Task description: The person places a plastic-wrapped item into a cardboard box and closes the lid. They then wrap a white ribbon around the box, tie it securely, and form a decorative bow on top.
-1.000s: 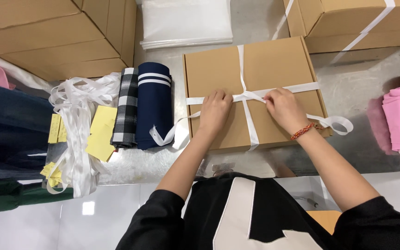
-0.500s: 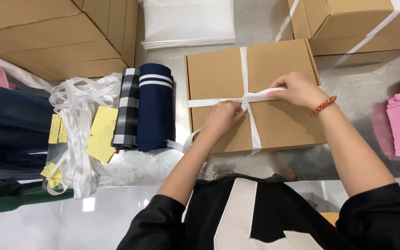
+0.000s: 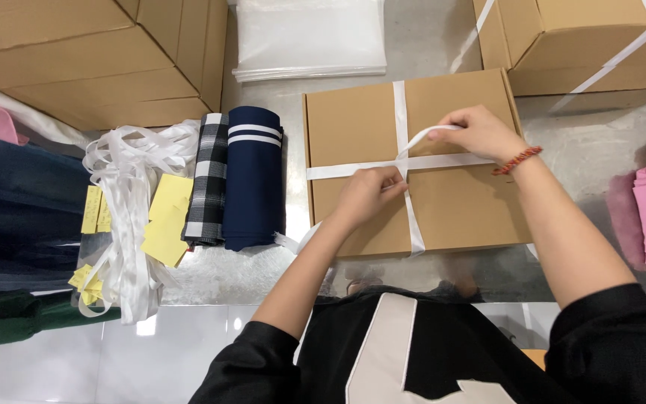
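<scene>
A: Where's your left hand [image 3: 368,193]?

B: Nearest you, closed and pinching the white ribbon [image 3: 443,161] at the crossing on the flat cardboard box [image 3: 457,209], which sits on the grey table [image 3: 607,142] in front of you

A: And your right hand [image 3: 476,133]?

B: Just beyond it, fingers gripping a loop of that ribbon lifted off the lid

A: What's to the left?

B: A rolled navy cloth [image 3: 253,176] beside a checked one [image 3: 208,179], then loose white ribbons [image 3: 125,217] and yellow notes [image 3: 164,218]; further off, big cartons [image 3: 91,60] and clear bags [image 3: 309,37]
</scene>
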